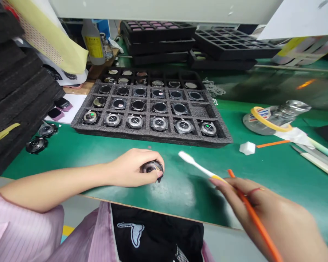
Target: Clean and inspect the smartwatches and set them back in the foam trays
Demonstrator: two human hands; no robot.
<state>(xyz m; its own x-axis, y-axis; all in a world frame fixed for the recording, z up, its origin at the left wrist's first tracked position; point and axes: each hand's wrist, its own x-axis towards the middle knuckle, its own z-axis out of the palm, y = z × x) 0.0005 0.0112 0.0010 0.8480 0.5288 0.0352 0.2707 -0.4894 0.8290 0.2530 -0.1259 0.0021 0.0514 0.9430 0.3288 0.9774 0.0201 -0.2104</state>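
Observation:
My left hand [131, 168] rests on the green mat, fingers wrapped round a round watch case [152, 167] turned back side up. To its right, my right hand [265, 207] is closed on a white toothbrush [196, 165] whose bristle head points left toward the watch case. The same hand also holds a thin orange stick [255, 218] that runs down toward the lower right. Behind both hands lies a grey foam tray [153, 136] with rows of watch cases in its pockets; one pocket in the right column is empty.
Stacked black foam trays [158, 40] stand at the back, and more foam [13, 94] is stacked at the left. Loose watch cases [36, 144] lie at the left. A bottle [276, 116], yellow tape ring, white block [247, 147] and tools lie at the right.

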